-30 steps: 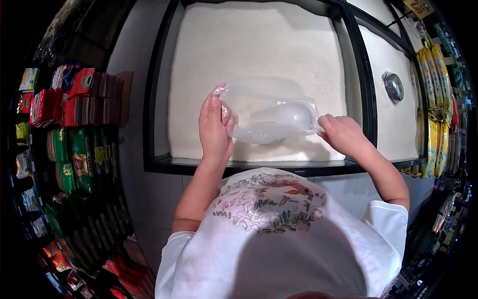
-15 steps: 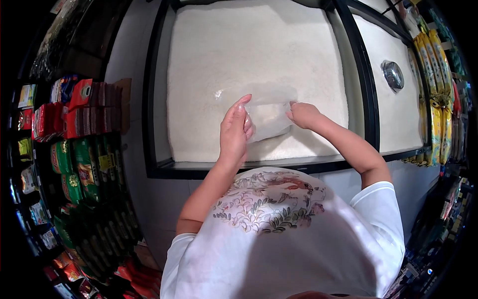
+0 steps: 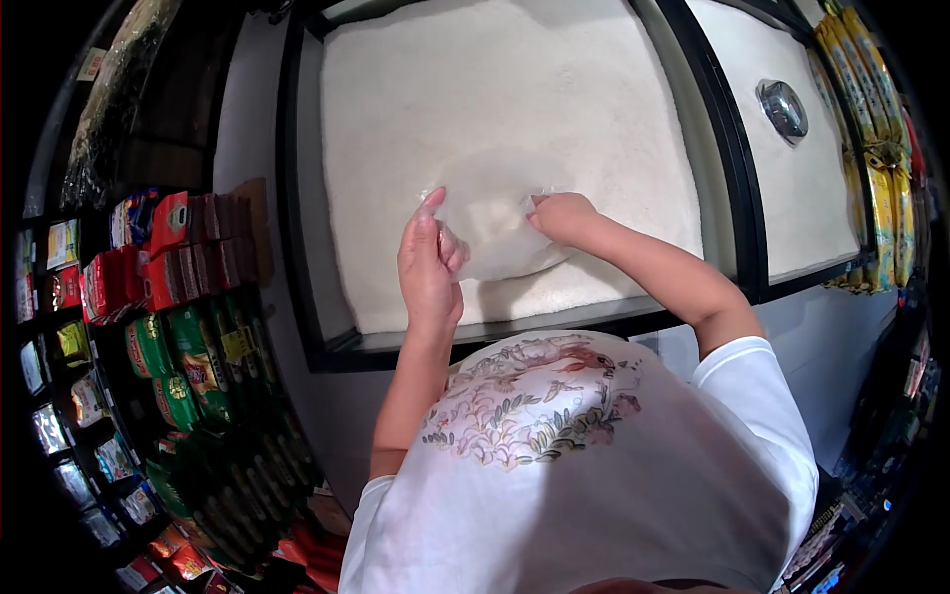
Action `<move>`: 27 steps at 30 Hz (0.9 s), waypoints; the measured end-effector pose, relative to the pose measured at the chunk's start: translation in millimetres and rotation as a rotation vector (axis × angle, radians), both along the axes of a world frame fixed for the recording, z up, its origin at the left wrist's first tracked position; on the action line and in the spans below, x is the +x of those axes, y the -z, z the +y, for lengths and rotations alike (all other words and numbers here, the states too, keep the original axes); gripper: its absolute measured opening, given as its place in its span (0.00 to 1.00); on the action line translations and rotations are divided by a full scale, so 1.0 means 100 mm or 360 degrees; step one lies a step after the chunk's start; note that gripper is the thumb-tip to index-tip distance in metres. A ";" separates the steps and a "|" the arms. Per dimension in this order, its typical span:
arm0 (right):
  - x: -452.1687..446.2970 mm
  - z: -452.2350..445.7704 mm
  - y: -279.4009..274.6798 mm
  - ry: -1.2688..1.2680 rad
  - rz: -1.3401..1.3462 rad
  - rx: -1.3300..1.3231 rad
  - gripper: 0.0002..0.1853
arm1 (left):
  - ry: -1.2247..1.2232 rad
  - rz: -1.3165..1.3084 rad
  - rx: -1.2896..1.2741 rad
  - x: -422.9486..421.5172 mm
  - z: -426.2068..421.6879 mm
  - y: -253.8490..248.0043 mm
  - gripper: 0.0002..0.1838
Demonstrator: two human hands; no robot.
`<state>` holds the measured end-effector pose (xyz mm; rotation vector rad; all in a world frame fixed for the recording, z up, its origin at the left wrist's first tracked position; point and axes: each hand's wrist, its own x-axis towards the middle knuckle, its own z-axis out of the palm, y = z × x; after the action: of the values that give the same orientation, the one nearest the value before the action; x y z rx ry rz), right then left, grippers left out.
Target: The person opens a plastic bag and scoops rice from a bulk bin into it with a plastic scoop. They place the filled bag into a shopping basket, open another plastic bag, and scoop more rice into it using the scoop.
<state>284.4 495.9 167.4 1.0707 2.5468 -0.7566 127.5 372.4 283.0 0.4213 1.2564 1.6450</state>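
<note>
A clear plastic bag [image 3: 500, 247] is stretched between my two hands, low over the white rice-like grain [image 3: 475, 89]. My left hand [image 3: 429, 252] grips the bag's left edge, thumb pointing up. On the other side, my right hand [image 3: 566, 218] pinches the bag's right edge with its fingers closed. The bag's film is see-through, and whether grain lies inside it I cannot tell. The grain fills a wide bin with a black frame [image 3: 289, 178].
Right of the divider [image 3: 720, 148], a second bin of white grain [image 3: 792, 198] holds a shiny metal scoop or bowl [image 3: 784, 111]. Yellow packets [image 3: 884, 218] hang at the far right. Shelves with red packs [image 3: 168, 262] and green packs [image 3: 198, 361] stand on the left.
The bag looks rounder and more spread between my hands. Both hands have shifted left in the view, and the camera view has tilted slightly.
</note>
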 end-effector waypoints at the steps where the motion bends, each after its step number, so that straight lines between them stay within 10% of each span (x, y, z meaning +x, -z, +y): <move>1: -0.03 -0.01 0.01 -0.0081 -0.0002 0.0007 0.19 | -0.0003 0.0010 0.0000 -0.02 -0.01 -0.01 0.20; 17: 0.19 -0.25 0.22 -0.0323 0.0222 -0.0346 0.18 | 0.0034 0.0065 -0.0061 0.09 0.01 0.06 0.19; 22: 0.22 -0.28 0.36 0.0213 0.0166 -0.2088 0.16 | -0.0043 0.0138 -0.0068 0.07 -0.09 0.07 0.20; 27: 0.39 -0.34 0.06 0.0334 0.0280 -0.2349 0.13 | -0.0133 0.0118 0.0001 -0.04 -0.27 0.08 0.15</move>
<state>323.6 462.3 161.4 0.6553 1.2074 -2.2403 123.2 345.4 274.9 0.4386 1.3444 1.7137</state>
